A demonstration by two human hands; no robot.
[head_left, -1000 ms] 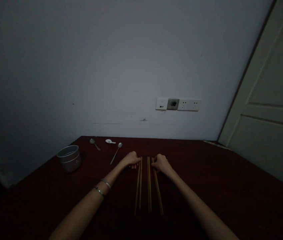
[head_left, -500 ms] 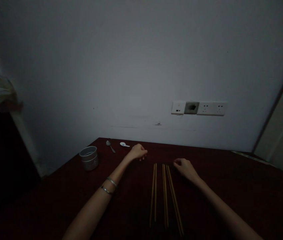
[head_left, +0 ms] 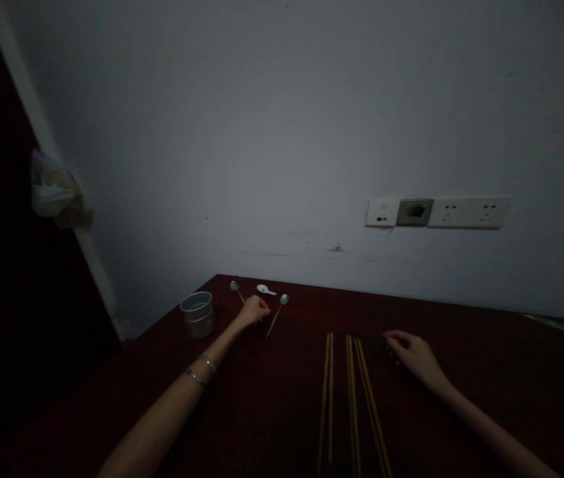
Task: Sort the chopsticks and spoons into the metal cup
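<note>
My left hand (head_left: 252, 311), with bracelets on the wrist, is closed between two metal spoons; whether it holds anything is too dim to tell. One metal spoon (head_left: 234, 287) lies behind it, its handle partly hidden. The other metal spoon (head_left: 284, 300) lies just to its right. A short white spoon (head_left: 265, 290) rests near the wall. My right hand (head_left: 401, 343) has its fingers pinched together at the right of three pairs of chopsticks: a left pair (head_left: 326, 398), a middle pair (head_left: 353, 398) and a slanting right pair (head_left: 373, 405).
A grey metal cup (head_left: 198, 315) stands on the dark red table (head_left: 262, 398) at the left. Wall sockets (head_left: 466, 212) are above the table. A bag (head_left: 55, 189) hangs at the left, and a flat strip (head_left: 561, 326) lies at the right rear.
My left hand has moved left and nearer, and the right-hand metal spoon now shows beside it. The view has turned left. My right hand stays beside the chopsticks, slightly farther from them.
</note>
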